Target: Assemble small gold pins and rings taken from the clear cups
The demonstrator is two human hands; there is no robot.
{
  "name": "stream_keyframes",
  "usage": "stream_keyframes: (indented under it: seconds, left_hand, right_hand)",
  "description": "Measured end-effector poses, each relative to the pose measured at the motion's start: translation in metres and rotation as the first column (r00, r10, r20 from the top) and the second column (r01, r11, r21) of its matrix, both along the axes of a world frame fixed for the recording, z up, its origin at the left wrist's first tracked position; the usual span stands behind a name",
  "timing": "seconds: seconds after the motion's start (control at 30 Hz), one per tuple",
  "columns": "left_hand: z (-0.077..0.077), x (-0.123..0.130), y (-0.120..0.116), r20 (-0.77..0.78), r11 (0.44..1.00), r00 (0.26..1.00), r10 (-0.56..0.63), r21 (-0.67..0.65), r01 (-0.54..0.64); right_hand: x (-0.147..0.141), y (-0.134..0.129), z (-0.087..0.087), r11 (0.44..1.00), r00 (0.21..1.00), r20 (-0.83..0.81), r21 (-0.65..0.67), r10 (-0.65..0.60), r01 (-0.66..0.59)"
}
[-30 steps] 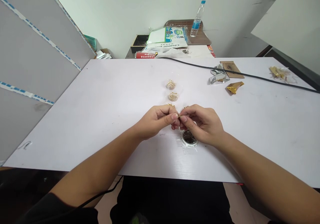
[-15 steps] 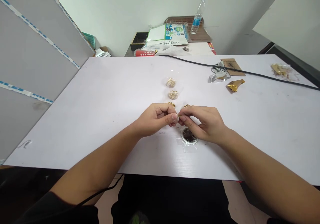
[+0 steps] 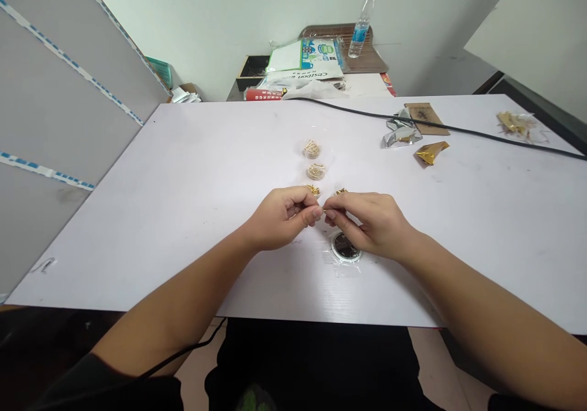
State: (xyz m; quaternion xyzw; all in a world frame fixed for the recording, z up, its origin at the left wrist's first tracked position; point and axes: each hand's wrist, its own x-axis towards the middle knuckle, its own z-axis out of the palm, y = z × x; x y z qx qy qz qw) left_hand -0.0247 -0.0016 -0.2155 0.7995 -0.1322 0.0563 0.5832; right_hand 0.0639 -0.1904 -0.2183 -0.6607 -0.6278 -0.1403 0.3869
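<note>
My left hand (image 3: 284, 218) and my right hand (image 3: 371, 222) meet fingertip to fingertip over the white table. Pinched between them is a tiny gold-coloured piece (image 3: 324, 211), mostly covered by the fingers, so its exact kind is hard to make out. Just beyond the fingers lie a heap of small gold pieces (image 3: 313, 189) and a second, darker gold heap (image 3: 340, 191), partly hidden by my right hand. Farther back stand two small clear round holders: a nearer one (image 3: 316, 171) and a farther one (image 3: 312, 148), both with thin pale-gold pieces. Under my right hand sits a round, dark-centred dish (image 3: 346, 248), taped down.
A black cable (image 3: 358, 112) crosses the table's back. At the back right lie silver foil packaging (image 3: 402, 137), a brown card (image 3: 427, 119), a gold packet (image 3: 431, 152) and a clear bag (image 3: 518, 125). A water bottle (image 3: 362, 25) stands beyond the table.
The view has tilted slightly. Both hands stay pinched together, and less of the small gold piece shows between the fingertips.
</note>
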Motion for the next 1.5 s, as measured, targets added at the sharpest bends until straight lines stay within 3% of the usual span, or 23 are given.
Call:
stream_keyframes:
  seconds: [0.13,0.33,0.6,1.0,1.23,1.37,1.5]
  left_hand:
    - [0.0,0.001,0.001,0.188,0.985,0.981,0.039,0.155,-0.069]
    - [-0.001,0.002,0.001,0.477,0.931,0.879,0.003,0.32,-0.177]
    - [0.002,-0.001,0.003,0.584,0.833,0.807,-0.089,0.489,-0.261]
    - [0.003,-0.005,0.0,0.68,0.736,0.718,-0.15,0.561,-0.378]
    - [0.003,-0.005,0.0,0.718,0.719,0.678,-0.156,0.553,-0.42]
    - [0.001,-0.003,-0.001,0.728,0.714,0.669,-0.148,0.547,-0.437]
    - [-0.002,-0.001,-0.001,0.734,0.768,0.673,-0.092,0.482,-0.421]
  right_hand:
    - [-0.001,0.001,-0.002,1.0,1.0,0.016,0.004,-0.017,0.017]
    - [-0.004,0.003,-0.004,0.998,0.997,0.037,0.024,-0.062,0.061]
    - [-0.006,0.004,-0.008,0.999,0.999,0.023,0.023,-0.041,0.04]
    - [-0.012,0.007,-0.005,0.999,0.983,-0.182,0.036,0.013,-0.006]
    - [-0.019,0.008,-0.003,0.999,0.887,-0.46,0.002,0.031,-0.034]
    - [-0.023,0.009,-0.002,0.997,0.75,-0.661,-0.025,0.038,-0.072]
    - [-0.025,0.012,-0.002,0.999,0.596,-0.803,-0.023,0.007,-0.043]
